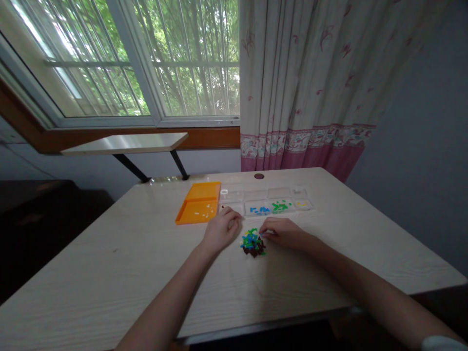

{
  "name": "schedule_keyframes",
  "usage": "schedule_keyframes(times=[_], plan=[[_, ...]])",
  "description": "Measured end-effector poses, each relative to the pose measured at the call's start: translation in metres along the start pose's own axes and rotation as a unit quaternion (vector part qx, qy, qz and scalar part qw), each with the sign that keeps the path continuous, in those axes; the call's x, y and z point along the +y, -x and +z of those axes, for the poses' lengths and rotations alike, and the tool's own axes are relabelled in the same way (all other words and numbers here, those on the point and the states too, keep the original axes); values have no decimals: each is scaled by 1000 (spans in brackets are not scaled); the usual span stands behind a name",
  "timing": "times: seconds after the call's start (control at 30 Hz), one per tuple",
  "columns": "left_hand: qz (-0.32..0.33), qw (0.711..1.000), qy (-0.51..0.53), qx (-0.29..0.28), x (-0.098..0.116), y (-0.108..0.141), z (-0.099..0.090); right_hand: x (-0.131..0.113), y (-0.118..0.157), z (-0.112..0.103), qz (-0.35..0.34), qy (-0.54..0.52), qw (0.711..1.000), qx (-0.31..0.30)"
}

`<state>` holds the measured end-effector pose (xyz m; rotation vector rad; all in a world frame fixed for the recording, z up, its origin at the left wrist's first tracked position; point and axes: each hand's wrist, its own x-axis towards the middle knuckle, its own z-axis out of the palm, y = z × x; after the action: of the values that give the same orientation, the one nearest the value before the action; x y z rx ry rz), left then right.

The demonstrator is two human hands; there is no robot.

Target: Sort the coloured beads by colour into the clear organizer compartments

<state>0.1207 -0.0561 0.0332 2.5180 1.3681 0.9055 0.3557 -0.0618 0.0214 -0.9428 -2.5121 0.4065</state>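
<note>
Fingers of the right hand point(283, 231) are pinching together beside a multicoloured pile of small pieces point(252, 242), which is lying on the table point(146, 273) (whether they are grasping one, I cannot tell). Partly covering the clear box point(249, 212), the left hand point(221, 228) is showing bent fingers, their hold likewise unclear.

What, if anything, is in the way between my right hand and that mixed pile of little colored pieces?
Nothing visible. The right hand is at the right edge of the pile, though actual contact is hard to tell. The left hand is on the opposite side, not between them.
</note>
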Motion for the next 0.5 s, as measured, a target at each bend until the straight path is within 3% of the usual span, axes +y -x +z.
schedule_keyframes(times=[0.1,0.2,0.33,0.5], plan=[[62,997,18,-40,12,3,6,0,-4,4,51,-29,997,50],[84,995,17,-56,23,5,9,-3,-9,8,113,-100,984,97],[98,994,9,-46,28,5,9,-7,-13,14,175,-227,955,82],[102,994,20,-28,27,5,9,-9,-14,18,164,-298,938,69]])
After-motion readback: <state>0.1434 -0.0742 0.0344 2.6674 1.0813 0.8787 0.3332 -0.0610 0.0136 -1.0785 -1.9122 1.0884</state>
